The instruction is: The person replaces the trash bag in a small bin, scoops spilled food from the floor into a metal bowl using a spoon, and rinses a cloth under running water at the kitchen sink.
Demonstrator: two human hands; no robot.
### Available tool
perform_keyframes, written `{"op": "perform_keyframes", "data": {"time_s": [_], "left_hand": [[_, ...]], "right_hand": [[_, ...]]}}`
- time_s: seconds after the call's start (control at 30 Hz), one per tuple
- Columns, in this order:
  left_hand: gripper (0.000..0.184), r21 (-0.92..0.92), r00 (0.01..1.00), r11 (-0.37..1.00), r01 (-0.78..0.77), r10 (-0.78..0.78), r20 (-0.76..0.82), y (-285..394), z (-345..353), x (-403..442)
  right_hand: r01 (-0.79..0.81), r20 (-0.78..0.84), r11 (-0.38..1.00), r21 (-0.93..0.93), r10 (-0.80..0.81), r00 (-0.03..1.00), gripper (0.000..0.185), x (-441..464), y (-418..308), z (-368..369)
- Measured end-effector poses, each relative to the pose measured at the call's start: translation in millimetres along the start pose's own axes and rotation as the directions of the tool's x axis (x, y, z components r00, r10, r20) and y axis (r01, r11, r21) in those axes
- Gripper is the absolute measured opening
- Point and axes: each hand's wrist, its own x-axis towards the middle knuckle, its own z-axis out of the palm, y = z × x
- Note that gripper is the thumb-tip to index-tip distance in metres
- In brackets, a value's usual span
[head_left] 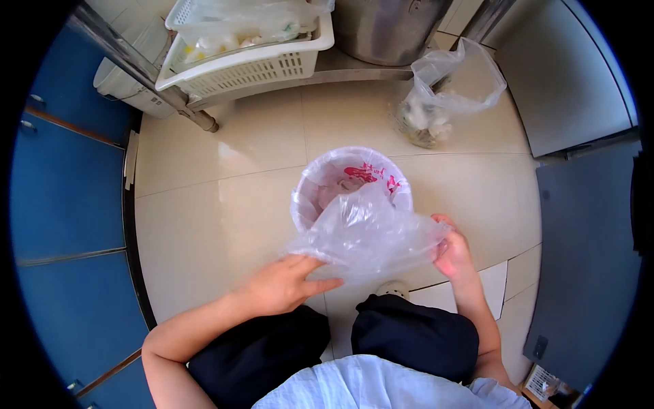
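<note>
The beige tile floor [218, 225] carries 1 upright, round, plastic-lined waste bin [315, 174], 1 clear plastic bag [426, 123] with pale contents beyond it to the right, and 1 white bucket [146, 102] beside a metal leg [203, 120] at the left. The low metal shelf [286, 88] bears 1 white slotted basket [252, 71] and, beside it, 1 cylindrical metal pot [385, 31].

Bright light, glare on floor [231, 158], glints on bag [364, 217], bowed edges, black corners
</note>
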Motion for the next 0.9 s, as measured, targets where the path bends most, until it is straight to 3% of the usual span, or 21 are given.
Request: {"op": "perform_keyframes", "data": {"time_s": [0.1, 0.17, 0.2, 0.27, 0.3, 0.33, 0.37, 0.4, 0.43, 0.5, 0.57, 0.7, 0.77, 0.8, 0.83, 0.87, 0.9], "left_hand": [[0.044, 0.081, 0.993, 0.996, -0.029, 0.020, 0.113, -8.9, 23.6, -15.3], [0.042, 0.223, 0.992, 0.969, 0.105, -0.119, 0.050, -25.5, 41.4, -29.7], [0.042, 0.222, 0.992, 0.970, 0.103, -0.118, 0.054, -26.5, 40.2, -28.1], [0.034, 0.070, 0.938, 0.936, 0.345, -0.343, -0.043, -31.0, 33.9, -20.8], [0.024, -0.135, 0.904, 0.915, 0.380, -0.398, -0.158, -39.1, 33.1, -15.9], [0.024, -0.132, 0.903, 0.915, 0.381, -0.399, -0.158, -53.5, 34.7, -15.3], [0.020, -0.461, 0.816, 0.763, 0.453, -0.563, -0.130, -71.7, 36.3, -18.0], [0.015, -0.731, 0.715, 0.510, 0.453, -0.698, -0.044, -84.7, 34.6, -18.2], [0.015, -0.731, 0.711, 0.509, 0.454, -0.701, -0.047, -93.3, 28.5, -13.3], [0.014, -0.927, 0.708, 0.296, 0.232, -0.705, -0.048, -107.6, 16.9, -3.5], [0.017, -0.944, 0.714, 0.263, 0.197, -0.699, -0.045, -116.7, 6.1, 1.0], [0.023, -0.953, 0.685, 0.229, 0.200, -0.728, -0.031, -112.8, -14.2, 8.1], [0.021, -0.946, 0.650, 0.220, 0.237, -0.760, -0.014, -116.4, -21.0, 9.0], [0.020, -0.975, 0.632, 0.143, 0.173, -0.775, -0.002, -123.0, -20.7, 6.4], [0.019, -0.993, 0.617, 0.064, 0.103, -0.787, 0.013, -130.0, -19.0, 3.4], [0.019, -0.992, 0.618, 0.073, 0.098, -0.786, 0.003, -140.0, -13.8, -0.4], [0.021, -0.996, 0.626, 0.052, 0.074, -0.780, 0.006, -151.0, -5.6, -4.8]], "right_hand": [[-0.022, 0.047, 0.997, 0.071, 0.019, 0.999, 0.017, 11.8, 31.1, -20.3], [0.122, -0.082, 0.977, -0.173, -0.138, 0.987, 0.021, 24.9, 32.0, -0.4], [0.121, -0.085, 0.978, -0.171, -0.137, 0.987, 0.021, 33.4, 30.3, 4.3], [0.303, 0.059, 0.895, -0.327, -0.301, 0.952, 0.028, 52.9, 24.8, 11.9], [0.304, 0.059, 0.896, -0.324, -0.301, 0.952, 0.028, 60.5, 19.1, 20.1], [0.390, 0.116, 0.830, -0.398, -0.377, 0.919, 0.030, 66.6, 11.3, 31.0], [0.471, 0.178, 0.752, -0.462, -0.441, 0.879, 0.034, 73.5, 5.1, 38.5], [0.470, 0.182, 0.753, -0.461, -0.438, 0.880, 0.034, 81.8, 1.6, 40.9], [0.465, 0.227, 0.769, -0.438, -0.406, 0.885, 0.036, 91.3, -2.4, 43.1], [0.463, 0.282, 0.784, -0.413, -0.374, 0.884, 0.039, 106.6, -9.0, 45.9], [0.275, 0.226, 0.836, -0.475, -0.186, 0.956, 0.044, 117.2, -15.0, 46.1], [0.170, 0.191, 0.791, -0.588, -0.069, 0.979, 0.051, 122.0, -29.0, 53.6], [0.605, 0.506, 0.429, -0.671, -0.330, 0.797, 0.057, 124.9, -23.7, 49.6], [0.613, 0.514, 0.424, -0.667, -0.333, 0.790, 0.057, 125.9, -24.5, 52.3], [0.621, 0.545, 0.523, -0.585, -0.313, 0.777, 0.058, 125.5, -26.6, 55.7], [0.615, 0.577, 0.614, -0.495, -0.297, 0.761, 0.060, 125.6, -28.6, 58.0], [0.622, 0.583, 0.610, -0.490, -0.301, 0.755, 0.060, 125.7, -29.8, 58.3]]}}
